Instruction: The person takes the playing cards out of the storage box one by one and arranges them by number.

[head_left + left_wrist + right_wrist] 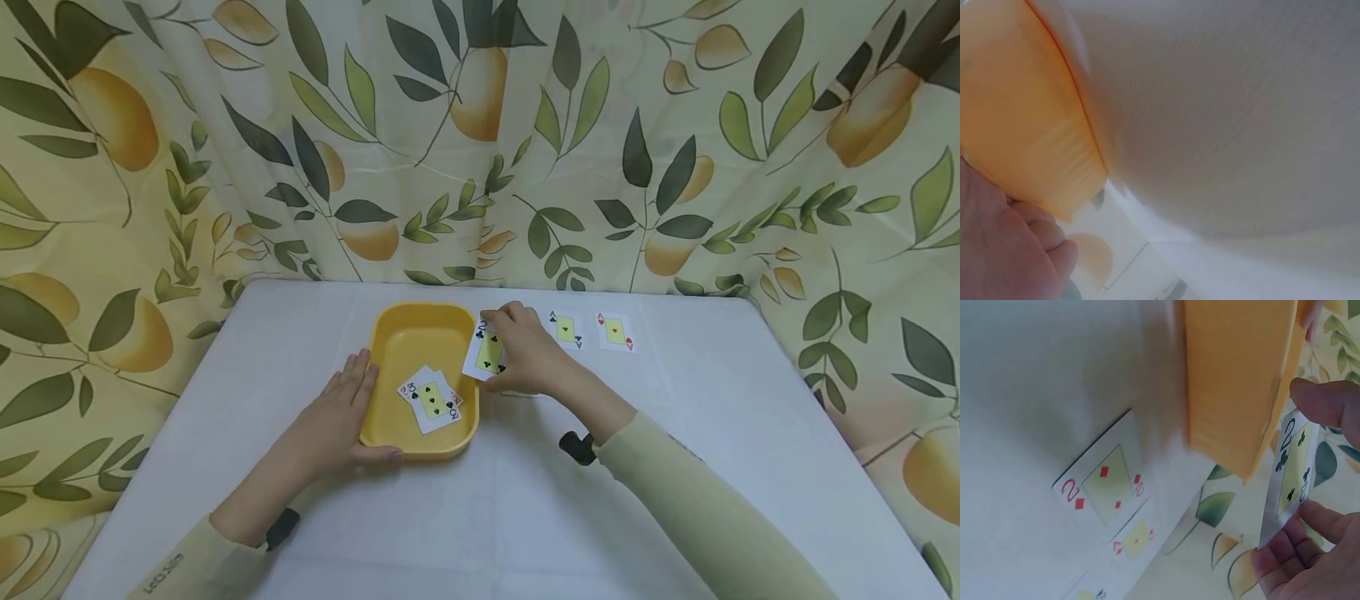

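My right hand (528, 346) pinches a two of clubs playing card (487, 357) between thumb and fingers, above the right rim of a yellow tray (423, 313). In the right wrist view the card (1291, 478) is tilted, clear of the tray's side wall (1235, 381). Against the tray's left side lies my left hand (330, 425), its fingers extended along the wall and its thumb at the near left corner. Inside the tray, a black-suited card (432, 402) partly covers other cards.
To the right on the white table (600, 517) lie an ace with black pips (566, 330) and a red ace (616, 332). A two of diamonds (1107, 478) lies beneath my right hand, mostly hidden in the head view. A patterned curtain (450, 167) hangs behind the table.
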Demonstrator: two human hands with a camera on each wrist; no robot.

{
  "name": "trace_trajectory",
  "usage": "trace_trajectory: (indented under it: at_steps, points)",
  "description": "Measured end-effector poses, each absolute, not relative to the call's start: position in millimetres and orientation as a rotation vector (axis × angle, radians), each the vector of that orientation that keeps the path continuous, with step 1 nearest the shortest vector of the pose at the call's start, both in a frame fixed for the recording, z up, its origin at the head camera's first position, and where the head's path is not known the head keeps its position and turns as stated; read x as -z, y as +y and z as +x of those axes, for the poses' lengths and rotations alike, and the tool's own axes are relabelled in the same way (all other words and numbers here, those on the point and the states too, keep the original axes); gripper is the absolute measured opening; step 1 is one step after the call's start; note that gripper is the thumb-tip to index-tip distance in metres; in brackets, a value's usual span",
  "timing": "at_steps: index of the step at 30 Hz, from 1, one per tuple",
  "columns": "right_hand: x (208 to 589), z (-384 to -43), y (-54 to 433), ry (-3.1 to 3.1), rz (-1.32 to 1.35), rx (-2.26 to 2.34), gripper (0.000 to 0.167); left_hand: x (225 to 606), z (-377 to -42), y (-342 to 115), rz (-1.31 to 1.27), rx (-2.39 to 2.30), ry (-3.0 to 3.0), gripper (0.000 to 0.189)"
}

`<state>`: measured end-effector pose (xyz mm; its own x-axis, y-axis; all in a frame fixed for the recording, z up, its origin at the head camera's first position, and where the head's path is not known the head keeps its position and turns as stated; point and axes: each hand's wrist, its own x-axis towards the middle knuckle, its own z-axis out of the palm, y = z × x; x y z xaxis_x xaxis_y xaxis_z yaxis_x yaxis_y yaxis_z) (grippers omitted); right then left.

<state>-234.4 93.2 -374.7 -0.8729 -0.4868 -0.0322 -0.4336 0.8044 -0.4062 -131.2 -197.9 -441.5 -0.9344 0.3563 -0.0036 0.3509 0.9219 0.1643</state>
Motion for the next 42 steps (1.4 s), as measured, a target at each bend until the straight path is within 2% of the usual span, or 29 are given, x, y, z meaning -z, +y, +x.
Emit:
trace_trajectory:
  at_steps: [26, 42]
  points:
    - [399.6, -244.7, 160.3, 2.834, -0.722, 0.428, 0.1, 440.9, -132.1, -197.5, 0.536, -0.237, 3.051, 0.137]
    - [412.5, -248.1, 182.6, 2.825, -0.654, 0.366, 0.097, 442.5, -131.7, -196.9, 0.534, -0.239, 3.058, 0.135]
